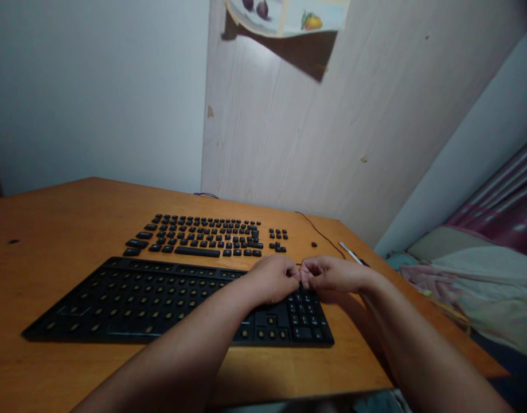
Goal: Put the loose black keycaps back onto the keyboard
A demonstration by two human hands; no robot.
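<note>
A black keyboard [160, 298] lies flat on the desk, most of its key sockets bare, with pale centres showing. Only the number pad [304, 315] at its right end has keycaps fitted. Above the top of that pad, my left hand [273, 278] and my right hand [332, 275] meet, fingertips almost touching. Both are closed in a pinch; anything between the fingers is too small or hidden to make out. Behind the keyboard, loose black keycaps [207, 237] are laid out in rows, among them a long space bar [197, 251].
A single keycap [313, 244] sits apart near a thin black cable [321, 230]. A white-and-black slim tool [351, 252] lies at the right of the wooden desk [61, 223]. The wall [289, 132] rises behind; bedding [469, 258] is on the right.
</note>
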